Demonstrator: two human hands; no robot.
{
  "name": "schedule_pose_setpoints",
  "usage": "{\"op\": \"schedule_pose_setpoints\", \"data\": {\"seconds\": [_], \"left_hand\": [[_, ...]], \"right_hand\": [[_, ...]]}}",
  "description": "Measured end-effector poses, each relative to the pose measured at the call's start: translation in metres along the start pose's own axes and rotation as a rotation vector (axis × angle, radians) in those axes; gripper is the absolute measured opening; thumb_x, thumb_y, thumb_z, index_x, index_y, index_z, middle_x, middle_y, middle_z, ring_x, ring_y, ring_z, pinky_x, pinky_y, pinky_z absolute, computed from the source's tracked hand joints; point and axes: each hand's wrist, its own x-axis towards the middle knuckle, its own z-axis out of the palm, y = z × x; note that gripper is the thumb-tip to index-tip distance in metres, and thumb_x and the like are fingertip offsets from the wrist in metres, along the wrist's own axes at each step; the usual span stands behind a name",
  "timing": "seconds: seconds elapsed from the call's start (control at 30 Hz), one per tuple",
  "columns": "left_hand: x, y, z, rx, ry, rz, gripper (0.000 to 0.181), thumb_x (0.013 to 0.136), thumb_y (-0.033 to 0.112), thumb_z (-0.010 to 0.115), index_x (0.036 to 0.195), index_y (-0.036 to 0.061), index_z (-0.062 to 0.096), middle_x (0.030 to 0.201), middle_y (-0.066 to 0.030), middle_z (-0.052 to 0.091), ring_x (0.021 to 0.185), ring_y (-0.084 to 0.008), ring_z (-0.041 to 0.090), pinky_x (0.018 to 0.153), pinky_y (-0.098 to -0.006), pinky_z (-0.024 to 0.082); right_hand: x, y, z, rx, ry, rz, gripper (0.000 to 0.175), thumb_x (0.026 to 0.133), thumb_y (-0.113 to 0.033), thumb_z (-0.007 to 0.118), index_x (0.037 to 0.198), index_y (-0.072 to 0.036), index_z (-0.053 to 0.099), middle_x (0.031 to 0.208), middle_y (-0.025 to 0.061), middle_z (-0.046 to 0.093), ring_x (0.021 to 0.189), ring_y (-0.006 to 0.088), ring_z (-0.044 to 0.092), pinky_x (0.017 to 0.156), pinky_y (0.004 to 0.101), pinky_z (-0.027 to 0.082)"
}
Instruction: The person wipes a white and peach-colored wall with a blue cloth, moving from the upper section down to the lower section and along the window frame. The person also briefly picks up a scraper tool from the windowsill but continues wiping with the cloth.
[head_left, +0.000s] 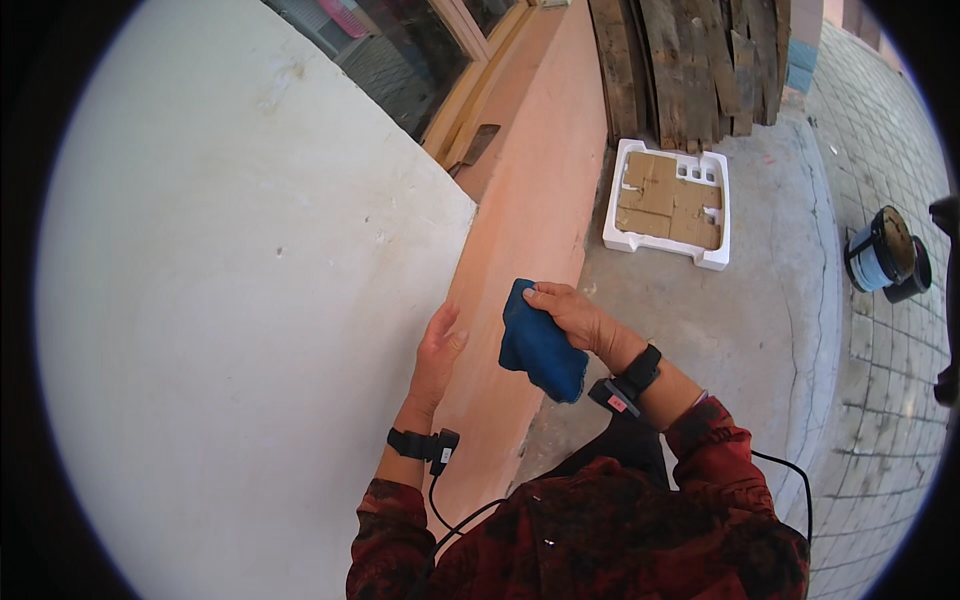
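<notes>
A blue cloth (541, 346) hangs from my right hand (564, 304), its top edge pinched between thumb and fingers. My left hand (439, 349) holds nothing; its fingers are apart and raised beside the white wall surface (285, 322), close to where it meets the salmon-coloured wall (536, 217). Whether the left fingertips touch the wall I cannot tell. Both wrists wear black straps with small devices and cables.
A flat scraper-like blade (478, 145) lies on the sill by the wood-framed window (450, 82). On the concrete floor stands a white foam tray (670, 247) holding cardboard, near weathered wooden boards (690, 67). Two buckets (870, 259) stand at the right.
</notes>
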Motion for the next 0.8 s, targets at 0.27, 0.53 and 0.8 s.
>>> {"op": "schedule_pose_setpoints", "data": {"seconds": [0.27, 0.53, 0.8], "left_hand": [[-0.014, 0.013, 0.039, -0.205, -0.175, -0.162, 0.05, 0.088, 0.027, 0.07, 0.126, -0.0015, 0.053, 0.111, -0.0103, 0.062, 0.099, -0.0157, 0.059, 0.089, -0.0288, 0.049], [-0.011, 0.006, 0.032, -0.5, -0.104, -0.295, 0.037, 0.094, 0.028, 0.063, 0.116, -0.002, 0.06, 0.102, -0.0058, 0.066, 0.088, -0.0119, 0.062, 0.079, -0.0254, 0.051], [-0.012, 0.004, 0.019, 0.08, 0.147, -0.144, 0.05, 0.094, 0.035, 0.061, 0.126, -0.0027, 0.053, 0.11, -0.0109, 0.063, 0.097, -0.017, 0.059, 0.081, -0.0295, 0.051]], "right_hand": [[0.016, 0.016, -0.003, -0.217, 0.095, -0.083, 0.032, 0.093, -0.028, 0.062, 0.102, 0.002, 0.059, 0.088, 0.0088, 0.063, 0.072, 0.0146, 0.059, 0.063, 0.0279, 0.052], [0.007, 0.027, -0.012, -0.306, 0.034, -0.094, 0.059, 0.088, -0.047, 0.065, 0.122, 0.0, 0.054, 0.112, 0.0114, 0.061, 0.104, 0.02, 0.057, 0.087, 0.0358, 0.05], [-0.005, 0.032, 0.002, -0.123, 0.0, -0.065, 0.04, 0.092, -0.029, 0.064, 0.116, 0.003, 0.059, 0.101, 0.0116, 0.067, 0.086, 0.0196, 0.067, 0.077, 0.0306, 0.057]]}}
